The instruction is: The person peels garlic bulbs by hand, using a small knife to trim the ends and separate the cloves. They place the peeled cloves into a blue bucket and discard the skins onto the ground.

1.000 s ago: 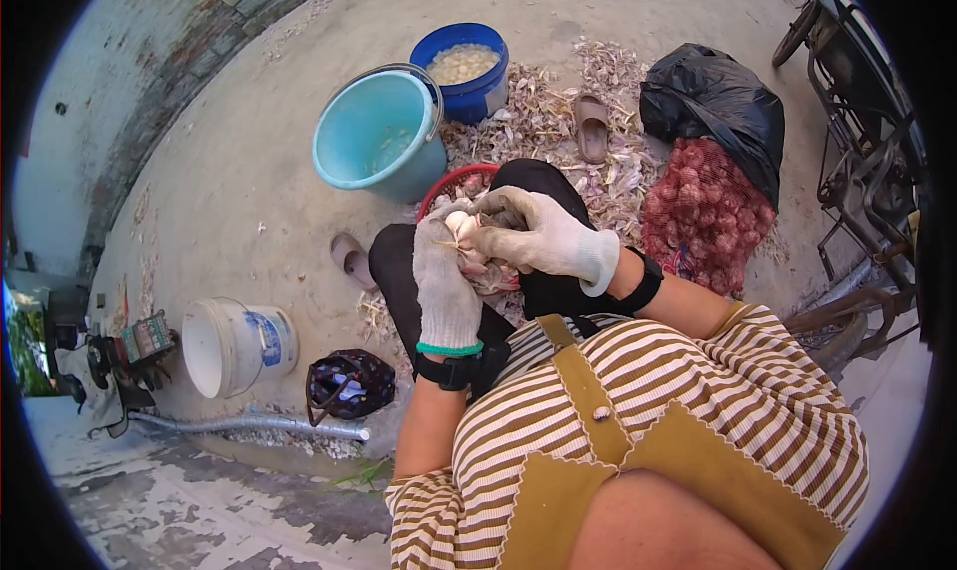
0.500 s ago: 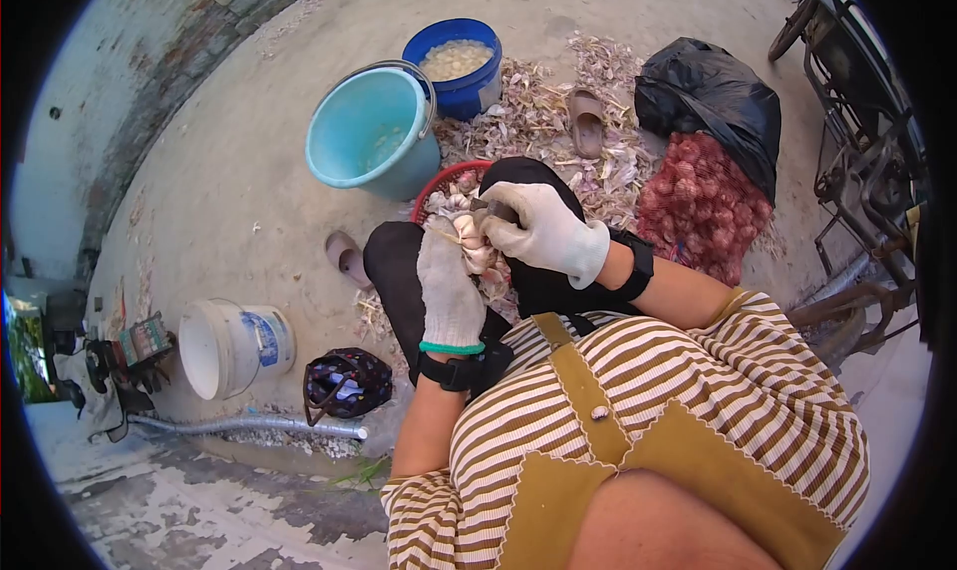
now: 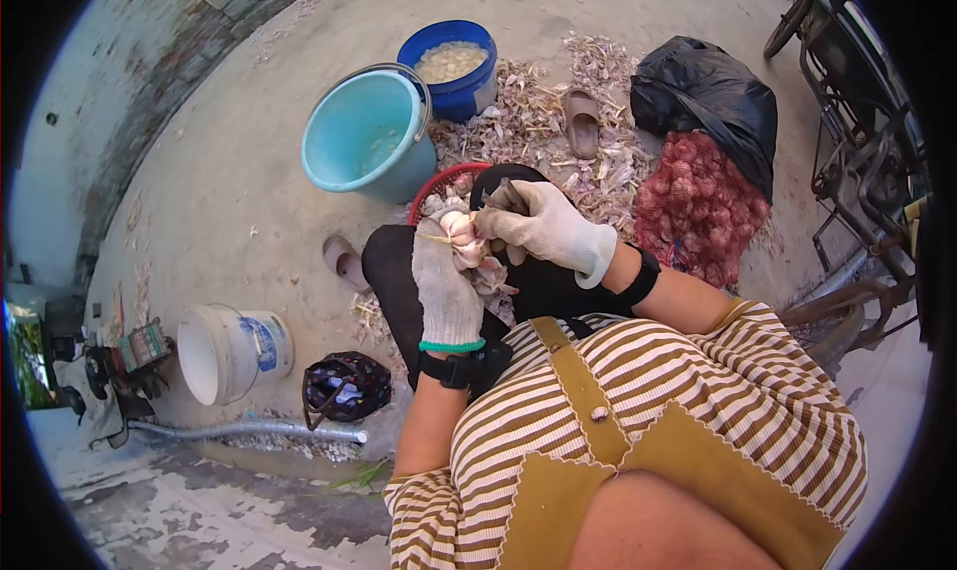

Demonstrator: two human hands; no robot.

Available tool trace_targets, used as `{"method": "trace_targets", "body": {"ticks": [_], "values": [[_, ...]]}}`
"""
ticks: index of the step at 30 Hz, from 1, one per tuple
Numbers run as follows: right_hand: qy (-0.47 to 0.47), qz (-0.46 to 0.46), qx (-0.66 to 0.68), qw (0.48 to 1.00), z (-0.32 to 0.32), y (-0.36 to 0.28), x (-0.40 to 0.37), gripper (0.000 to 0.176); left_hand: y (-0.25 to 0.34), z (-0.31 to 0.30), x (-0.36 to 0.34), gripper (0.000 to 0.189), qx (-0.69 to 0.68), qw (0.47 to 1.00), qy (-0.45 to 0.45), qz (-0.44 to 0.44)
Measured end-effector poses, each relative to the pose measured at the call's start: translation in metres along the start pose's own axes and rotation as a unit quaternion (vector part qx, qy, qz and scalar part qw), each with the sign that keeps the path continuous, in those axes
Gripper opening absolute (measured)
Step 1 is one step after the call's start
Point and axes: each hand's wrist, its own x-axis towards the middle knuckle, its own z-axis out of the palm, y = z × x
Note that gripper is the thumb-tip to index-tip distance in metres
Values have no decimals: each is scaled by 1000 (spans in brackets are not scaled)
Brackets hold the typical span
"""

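My left hand (image 3: 444, 276), in a white knit glove with a green cuff, is closed around a garlic bulb (image 3: 460, 227) whose pale cloves and stalk show. My gloved right hand (image 3: 546, 226) is at the bulb's right side, fingers bent around a small dark tool (image 3: 508, 199) that looks like a short knife. Its working end is partly hidden by the fingers. Beneath both hands, between my knees, a red basket (image 3: 423, 193) holds more garlic and is partly covered by my hands and legs.
Ahead stand a light-blue bucket (image 3: 329, 136) and a blue bucket (image 3: 482, 103) of peeled cloves. Garlic skins (image 3: 538, 116) litter the floor around a slipper (image 3: 581, 123). To the right are a red mesh sack of garlic (image 3: 698, 211) and a black bag (image 3: 713, 91); a white bucket (image 3: 221, 356) sits left.
My right hand has shifted slightly and turned, so the dark tool now points more upward. The left hand keeps the garlic bulb in nearly the same place, with more of the cloves showing.
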Motion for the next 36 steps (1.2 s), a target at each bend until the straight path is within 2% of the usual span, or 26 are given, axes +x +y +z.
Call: {"method": "trace_targets", "body": {"ticks": [2,3,6,9,13,16,17,18,20,21,23,25,27,28,29,31,33,35,36], "values": [[-45,88,81,992,-4,-7,0,18,1,-3,1,49,-3,1000,-23,-15],[-45,88,81,992,-5,-5,1,18,1,-3,2,50,2,1000,-30,-8],[-169,119,281,937,-5,5,6,22,13,6,-5,50,10,1000,-18,-10],[-157,170,294,927,4,-2,2,29,16,8,-8,51,-2,1000,-8,-13],[-138,126,222,957,-2,10,9,32,8,1,3,48,-21,998,-36,36],[-111,112,153,976,-2,10,4,31,3,-1,4,45,-44,997,-50,40],[-111,113,153,976,-4,11,2,31,2,-2,6,43,-63,995,-56,45],[-145,85,214,962,-7,13,0,29,4,1,6,43,-64,995,-56,45],[-178,47,285,941,-13,11,-5,28,16,7,7,35,-165,984,43,55],[-177,46,283,941,-17,10,-6,28,15,-14,13,30,-152,987,-7,53],[-153,9,235,960,-24,8,-5,33,18,-24,9,29,-52,992,2,113],[-143,17,226,963,-30,3,-3,31,18,-26,-2,31,-56,993,-9,108],[-120,17,170,978,-31,0,-3,31,22,-25,-10,37,35,997,-30,-65],[-125,27,186,974,-30,0,-2,27,23,-10,-14,36,-1,997,40,-67],[-127,28,185,974,-27,-1,-2,27,25,7,-25,28,74,992,-86,-61],[-149,30,113,982,-19,-5,-4,23,19,28,-31,30,88,992,-90,-33],[-147,37,129,980,-14,-5,-4,21,20,28,-28,34,86,992,-89,-39],[-93,36,98,990,-7,-10,-4,20,19,15,-20,34,64,982,-167,-58],[-93,35,98,990,-4,-9,-3,20,19,19,-22,34,64,982,-167,-58]]}}
